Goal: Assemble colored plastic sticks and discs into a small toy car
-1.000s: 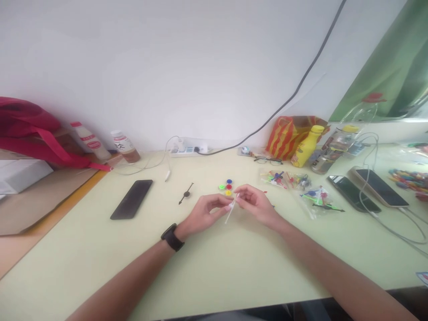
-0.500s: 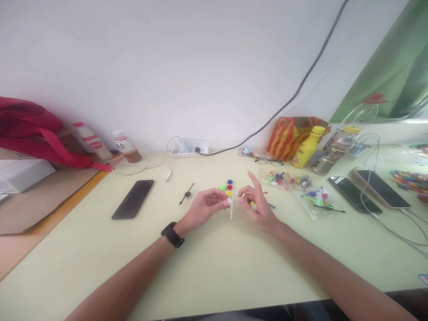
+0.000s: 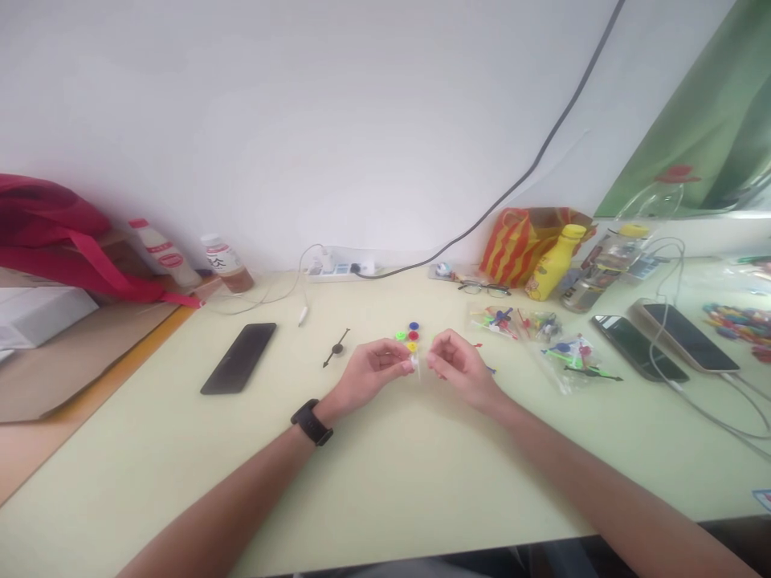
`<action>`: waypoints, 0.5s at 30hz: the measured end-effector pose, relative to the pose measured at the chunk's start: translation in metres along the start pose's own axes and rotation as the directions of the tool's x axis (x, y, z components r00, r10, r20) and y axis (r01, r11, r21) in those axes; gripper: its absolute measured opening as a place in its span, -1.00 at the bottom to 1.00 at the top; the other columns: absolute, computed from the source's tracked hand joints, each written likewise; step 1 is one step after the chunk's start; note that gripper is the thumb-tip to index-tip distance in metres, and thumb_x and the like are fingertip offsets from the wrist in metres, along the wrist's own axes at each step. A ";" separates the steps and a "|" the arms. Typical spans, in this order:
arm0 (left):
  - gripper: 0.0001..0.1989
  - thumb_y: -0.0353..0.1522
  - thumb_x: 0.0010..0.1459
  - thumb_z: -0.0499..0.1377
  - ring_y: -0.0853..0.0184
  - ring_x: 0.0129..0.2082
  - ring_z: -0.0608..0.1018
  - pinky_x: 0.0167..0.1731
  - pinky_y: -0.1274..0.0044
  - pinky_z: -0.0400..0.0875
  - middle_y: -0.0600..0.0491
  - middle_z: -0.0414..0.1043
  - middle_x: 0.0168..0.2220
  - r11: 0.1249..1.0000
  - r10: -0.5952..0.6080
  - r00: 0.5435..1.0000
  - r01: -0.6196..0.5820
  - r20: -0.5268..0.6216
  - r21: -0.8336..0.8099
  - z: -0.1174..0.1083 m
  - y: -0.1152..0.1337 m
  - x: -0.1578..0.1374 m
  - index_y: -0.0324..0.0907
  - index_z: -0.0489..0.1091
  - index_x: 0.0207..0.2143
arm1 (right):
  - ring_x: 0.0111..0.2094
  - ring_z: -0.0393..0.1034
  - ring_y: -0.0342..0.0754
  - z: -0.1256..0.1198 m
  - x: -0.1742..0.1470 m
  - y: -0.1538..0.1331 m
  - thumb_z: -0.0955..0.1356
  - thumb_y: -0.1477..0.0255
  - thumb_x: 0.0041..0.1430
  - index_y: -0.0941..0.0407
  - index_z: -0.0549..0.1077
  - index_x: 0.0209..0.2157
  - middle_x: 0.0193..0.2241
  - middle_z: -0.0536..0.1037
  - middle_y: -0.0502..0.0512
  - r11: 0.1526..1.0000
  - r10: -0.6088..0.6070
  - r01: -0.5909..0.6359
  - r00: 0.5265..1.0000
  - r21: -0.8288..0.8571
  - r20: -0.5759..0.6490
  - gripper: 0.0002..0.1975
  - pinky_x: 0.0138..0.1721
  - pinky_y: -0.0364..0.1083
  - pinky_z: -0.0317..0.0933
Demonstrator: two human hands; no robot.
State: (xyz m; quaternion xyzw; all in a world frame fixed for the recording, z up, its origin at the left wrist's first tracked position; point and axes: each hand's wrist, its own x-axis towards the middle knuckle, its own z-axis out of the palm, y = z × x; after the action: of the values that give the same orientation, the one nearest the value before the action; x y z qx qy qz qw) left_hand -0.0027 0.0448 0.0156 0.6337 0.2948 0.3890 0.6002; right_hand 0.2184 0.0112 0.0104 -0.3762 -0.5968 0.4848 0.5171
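Note:
My left hand [image 3: 372, 371], with a black watch on its wrist, pinches a small white plastic spinner [image 3: 415, 364] between thumb and index finger. The spinner's thin white pointer is blurred and faint. Just to the right, my right hand [image 3: 461, 367] is closed, its fingers curled toward the thumb with nothing visible in them. Beyond the fingertips lie small round discs: a blue disc [image 3: 414, 326], a red disc [image 3: 413, 335], a green disc [image 3: 401, 335] and a yellow disc [image 3: 412, 347]. A black arrow spinner [image 3: 337, 348] rests left of my left hand. Red and blue tips peek out behind my right hand.
A black phone [image 3: 239, 359] lies at left. On the right are clear bags of coloured arrows [image 3: 572, 361], two phones with cables, and a yellow bottle [image 3: 554, 262]. Glasses [image 3: 484, 289] and a power strip [image 3: 337, 271] sit near the wall.
My right index finger, raised and stretched before, is now curled in with the other fingers. The white pointer, sharp and lengthwise before, is now blurred. My left hand keeps its place.

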 end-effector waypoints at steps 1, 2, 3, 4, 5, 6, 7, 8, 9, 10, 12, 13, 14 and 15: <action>-0.75 -0.28 0.17 0.43 0.22 -0.15 0.66 -0.01 0.31 0.59 -0.04 0.61 -0.17 1.000 0.002 1.000 -0.002 0.006 0.006 0.001 -0.001 0.000 -0.22 0.55 -0.17 | -0.36 0.34 -0.10 0.001 0.000 0.001 0.45 0.14 0.27 0.04 0.36 -0.23 -0.36 0.42 -0.01 1.000 -0.006 0.006 1.000 0.004 0.002 -0.69 -0.37 -0.12 0.24; -0.75 -0.28 0.17 0.43 0.22 -0.14 0.66 -0.01 0.32 0.59 -0.05 0.61 -0.16 1.000 0.003 1.000 -0.003 0.013 0.011 0.001 -0.001 -0.001 -0.22 0.56 -0.17 | -0.34 0.35 -0.10 0.002 -0.001 0.003 0.46 0.15 0.27 0.04 0.36 -0.20 -0.33 0.43 -0.01 1.000 -0.009 0.009 1.000 0.004 0.009 -0.70 -0.35 -0.12 0.25; -0.75 -0.28 0.17 0.43 0.21 -0.13 0.66 0.00 0.32 0.58 -0.05 0.62 -0.15 1.000 0.004 1.000 -0.004 0.019 0.015 0.001 -0.002 -0.001 -0.22 0.56 -0.16 | -0.32 0.37 -0.09 0.003 -0.001 0.004 0.46 0.17 0.27 0.03 0.36 -0.17 -0.32 0.43 0.00 1.000 -0.012 0.012 1.000 0.001 0.015 -0.70 -0.32 -0.11 0.27; -0.75 -0.29 0.17 0.42 0.21 -0.12 0.66 0.00 0.32 0.58 -0.06 0.62 -0.14 1.000 0.004 1.000 -0.005 0.024 0.019 0.001 -0.003 -0.001 -0.22 0.56 -0.16 | -0.31 0.38 -0.09 0.004 -0.002 0.005 0.47 0.18 0.27 0.03 0.37 -0.15 -0.31 0.44 0.00 1.000 -0.011 0.011 1.000 -0.003 0.024 -0.70 -0.30 -0.10 0.28; -0.75 -0.29 0.17 0.42 0.21 -0.12 0.66 0.00 0.33 0.58 -0.06 0.62 -0.13 1.000 0.004 1.000 -0.004 0.028 0.022 0.002 -0.004 -0.001 -0.22 0.56 -0.15 | -0.30 0.39 -0.09 0.004 -0.002 0.005 0.47 0.19 0.26 0.03 0.37 -0.14 -0.31 0.45 0.00 1.000 -0.009 0.009 0.999 -0.009 0.031 -0.70 -0.27 -0.09 0.29; -0.75 -0.29 0.18 0.42 0.21 -0.11 0.66 0.00 0.33 0.58 -0.06 0.62 -0.12 1.000 0.002 0.999 -0.003 0.032 0.024 0.002 -0.005 -0.001 -0.21 0.56 -0.15 | -0.29 0.40 -0.08 0.004 -0.003 0.005 0.47 0.20 0.26 0.03 0.38 -0.13 -0.30 0.46 0.00 1.000 -0.004 0.005 0.999 -0.018 0.034 -0.70 -0.24 -0.08 0.30; -0.75 -0.29 0.18 0.42 0.20 -0.10 0.66 0.01 0.33 0.57 -0.07 0.62 -0.11 1.000 0.002 0.999 -0.002 0.035 0.024 0.002 -0.005 -0.002 -0.21 0.56 -0.14 | -0.27 0.42 -0.07 0.005 -0.003 0.005 0.47 0.20 0.26 0.03 0.39 -0.13 -0.29 0.46 0.01 1.000 0.002 -0.001 0.999 -0.026 0.034 -0.71 -0.22 -0.07 0.31; -0.75 -0.29 0.19 0.41 0.20 -0.10 0.66 0.01 0.32 0.57 -0.07 0.62 -0.11 1.000 0.001 0.999 -0.002 0.039 0.022 0.002 -0.005 -0.002 -0.21 0.56 -0.14 | -0.26 0.43 -0.06 0.005 -0.003 0.005 0.47 0.20 0.27 0.04 0.40 -0.12 -0.28 0.47 0.02 0.999 0.009 -0.008 0.999 -0.034 0.034 -0.71 -0.20 -0.07 0.32; -0.75 -0.29 0.19 0.41 0.19 -0.09 0.66 0.01 0.32 0.57 -0.07 0.62 -0.10 1.000 0.001 0.999 -0.002 0.042 0.017 0.002 -0.005 -0.002 -0.22 0.56 -0.13 | -0.25 0.43 -0.05 0.005 -0.004 0.005 0.46 0.19 0.28 0.04 0.41 -0.12 -0.28 0.48 0.03 0.999 0.014 -0.012 0.999 -0.040 0.039 -0.72 -0.20 -0.06 0.32; -0.76 -0.29 0.19 0.41 0.19 -0.09 0.66 0.01 0.32 0.57 -0.07 0.62 -0.11 1.000 0.002 0.999 -0.002 0.044 0.010 0.002 -0.004 -0.002 -0.22 0.56 -0.13 | -0.25 0.43 -0.05 0.005 -0.004 0.004 0.44 0.18 0.30 0.03 0.41 -0.10 -0.28 0.48 0.04 0.999 0.014 -0.012 0.999 -0.044 0.045 -0.72 -0.21 -0.06 0.32; -0.76 -0.30 0.19 0.41 0.19 -0.10 0.65 0.02 0.31 0.56 -0.07 0.62 -0.12 1.000 0.001 0.999 -0.001 0.039 -0.007 0.002 -0.003 -0.001 -0.22 0.56 -0.14 | -0.29 0.41 -0.04 0.004 -0.004 0.003 0.39 0.17 0.35 0.01 0.40 -0.01 -0.30 0.48 0.03 0.998 -0.004 0.006 0.999 -0.058 0.043 -0.71 -0.26 -0.06 0.31; -0.76 -0.30 0.19 0.41 0.20 -0.10 0.65 0.02 0.31 0.56 -0.06 0.62 -0.13 1.000 0.000 0.999 0.001 0.032 -0.014 0.002 -0.003 -0.001 -0.22 0.56 -0.14 | -0.30 0.40 -0.04 0.003 -0.004 0.003 0.37 0.17 0.37 0.00 0.38 0.06 -0.31 0.47 0.03 0.997 -0.024 0.026 0.999 -0.078 0.031 -0.68 -0.27 -0.06 0.31; -0.77 -0.31 0.18 0.42 0.20 -0.11 0.65 0.02 0.31 0.56 -0.05 0.61 -0.14 1.000 -0.005 1.000 0.006 0.028 -0.019 0.002 -0.002 -0.001 -0.22 0.57 -0.15 | -0.32 0.39 -0.04 0.003 -0.004 0.002 0.36 0.17 0.38 -0.02 0.33 0.15 -0.31 0.47 0.02 0.993 -0.048 0.049 0.999 -0.105 0.012 -0.62 -0.28 -0.05 0.30; -0.77 -0.31 0.18 0.42 0.21 -0.11 0.65 0.02 0.31 0.56 -0.05 0.61 -0.15 1.000 -0.011 1.000 0.011 0.024 -0.023 0.002 -0.002 -0.001 -0.22 0.57 -0.15 | -0.34 0.37 -0.05 0.002 -0.004 0.001 0.36 0.18 0.39 -0.05 0.26 0.23 -0.31 0.46 0.01 0.989 -0.073 0.071 0.997 -0.132 -0.011 -0.54 -0.27 -0.05 0.30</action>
State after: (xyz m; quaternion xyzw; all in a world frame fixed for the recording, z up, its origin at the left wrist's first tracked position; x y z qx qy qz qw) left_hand -0.0014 0.0427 0.0138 0.6296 0.2866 0.3816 0.6131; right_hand 0.2172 0.0071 0.0083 -0.3913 -0.6364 0.4225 0.5132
